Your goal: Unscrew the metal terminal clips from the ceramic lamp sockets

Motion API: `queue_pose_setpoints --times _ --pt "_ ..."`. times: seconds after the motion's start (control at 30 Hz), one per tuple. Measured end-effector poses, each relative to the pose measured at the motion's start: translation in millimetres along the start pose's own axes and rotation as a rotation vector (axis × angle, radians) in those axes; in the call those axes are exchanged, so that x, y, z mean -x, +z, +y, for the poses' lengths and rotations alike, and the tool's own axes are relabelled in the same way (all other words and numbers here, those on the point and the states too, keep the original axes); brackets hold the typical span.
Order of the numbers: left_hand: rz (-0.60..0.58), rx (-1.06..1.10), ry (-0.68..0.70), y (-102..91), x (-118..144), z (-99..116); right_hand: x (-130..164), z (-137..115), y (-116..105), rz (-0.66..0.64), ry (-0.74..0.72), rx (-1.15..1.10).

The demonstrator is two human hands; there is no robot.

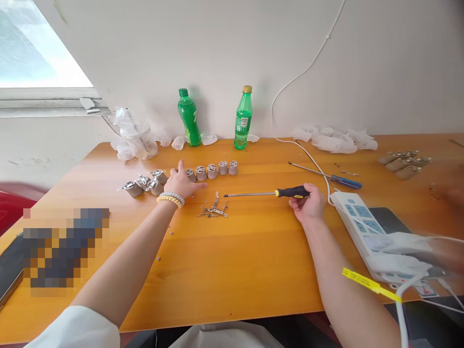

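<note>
My right hand (311,203) is closed round the black-and-yellow handle of a screwdriver (250,195), whose shaft points left. Its tip lies just above a small pile of metal strips and screws (214,210). My left hand (180,183), with two twisted bands on the wrist, reaches over the left end of a row of grey-brown cup-shaped pieces (212,171) with slotted tops. Its fingers are spread; whether they touch a piece is hidden. To the left of this hand stand several similar pieces fitted with metal strips (133,188).
Two green bottles (189,118) (243,118) stand by the wall. A blue-handled screwdriver (344,181) lies beside a white power strip (357,227) with cables. White foam netting (337,140) and more grey-brown pieces (404,164) sit at right. A loose nut (158,258) lies in front.
</note>
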State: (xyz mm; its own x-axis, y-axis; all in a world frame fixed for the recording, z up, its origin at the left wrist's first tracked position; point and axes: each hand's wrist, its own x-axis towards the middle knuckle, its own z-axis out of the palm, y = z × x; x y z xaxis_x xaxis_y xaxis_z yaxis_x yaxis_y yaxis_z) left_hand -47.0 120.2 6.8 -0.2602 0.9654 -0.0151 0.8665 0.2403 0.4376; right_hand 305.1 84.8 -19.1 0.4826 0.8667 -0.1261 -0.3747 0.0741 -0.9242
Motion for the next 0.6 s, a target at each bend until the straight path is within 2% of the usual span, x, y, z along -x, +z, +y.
queue_pose_setpoints --times 0.17,0.33,0.43,0.6 --pt "-0.038 -0.097 0.034 14.4 -15.8 13.5 -0.7 -0.7 1.4 0.012 0.005 -0.016" --pt "-0.064 -0.078 0.101 20.8 -39.3 11.7 -1.9 -1.2 1.7 0.021 0.023 -0.006" --pt "-0.126 -0.076 0.187 19.5 -60.3 10.2 -3.2 0.0 1.7 0.026 0.023 -0.003" --pt "-0.255 -0.108 0.409 17.0 -87.5 16.7 -6.4 2.4 1.7 0.03 0.018 -0.024"
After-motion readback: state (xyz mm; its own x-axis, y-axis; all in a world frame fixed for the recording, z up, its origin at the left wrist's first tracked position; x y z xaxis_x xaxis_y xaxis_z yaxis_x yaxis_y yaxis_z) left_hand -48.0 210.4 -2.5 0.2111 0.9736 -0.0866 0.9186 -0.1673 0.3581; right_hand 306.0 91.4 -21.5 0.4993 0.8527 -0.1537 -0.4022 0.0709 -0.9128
